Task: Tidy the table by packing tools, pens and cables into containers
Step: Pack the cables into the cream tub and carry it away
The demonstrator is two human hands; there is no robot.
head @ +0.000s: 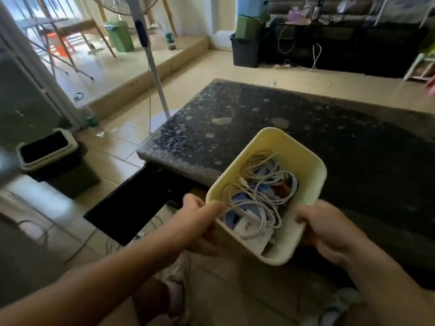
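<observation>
- pale yellow container (286, 149) in the lower centre of the frame, tilted, over the near edge of the dark speckled table (306, 118).
- left hand (200, 222) gripping the left rim; right hand (329, 229) clasping the near right corner.
- inside: loose white cables (256, 196), a white plug block (251, 229), coloured bits too blurred to name.
- probably light, stiff plastic with smooth walls; contents likely to slide toward the low end.
- best held by both rims and kept level.
</observation>
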